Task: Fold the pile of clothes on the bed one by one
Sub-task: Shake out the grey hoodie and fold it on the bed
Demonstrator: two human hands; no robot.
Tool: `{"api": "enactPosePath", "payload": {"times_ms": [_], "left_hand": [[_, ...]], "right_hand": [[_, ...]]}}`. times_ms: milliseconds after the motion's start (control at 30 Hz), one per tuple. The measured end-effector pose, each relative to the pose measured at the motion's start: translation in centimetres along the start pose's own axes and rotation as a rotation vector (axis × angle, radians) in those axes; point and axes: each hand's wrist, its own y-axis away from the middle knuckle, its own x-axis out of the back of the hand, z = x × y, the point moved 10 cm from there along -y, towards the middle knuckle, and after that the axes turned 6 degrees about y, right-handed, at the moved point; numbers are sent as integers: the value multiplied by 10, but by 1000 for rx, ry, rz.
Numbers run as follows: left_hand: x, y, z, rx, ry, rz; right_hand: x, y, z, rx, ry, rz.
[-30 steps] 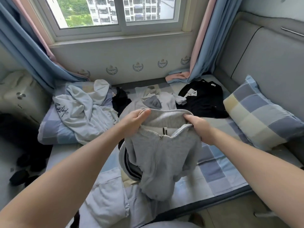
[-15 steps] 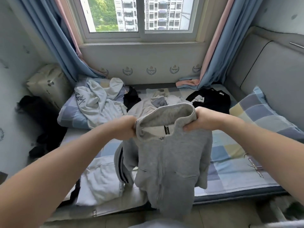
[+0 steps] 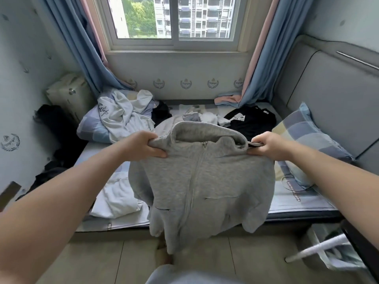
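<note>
Bed (image 3: 291, 203) with checked sheet is sitting under the window. Grey zip jacket (image 3: 205, 181) is hanging in the air over the bed's near edge, zipped front facing the camera, hem dangling toward the floor. White sweatshirt (image 3: 123, 117) is lying crumpled far left, black top (image 3: 252, 121) far right, checked pillow (image 3: 307, 136) right. Left hand (image 3: 141, 146) is gripping one jacket shoulder, right hand (image 3: 268, 145) is gripping the other.
</note>
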Motion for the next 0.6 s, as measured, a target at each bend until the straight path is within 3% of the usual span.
{"api": "enactPosePath", "payload": {"times_ms": [300, 367, 500, 533, 600], "left_hand": [[7, 9, -20, 39, 69, 0], [14, 6, -38, 78, 82, 115], [87, 14, -97, 206, 148, 523], [96, 9, -108, 228, 107, 523], [83, -19, -113, 267, 55, 367]], "right_hand": [[29, 48, 47, -76, -245, 167], [34, 50, 64, -103, -236, 196], [49, 55, 111, -229, -273, 334], [50, 50, 113, -236, -330, 364], [47, 24, 92, -196, -445, 355]]}}
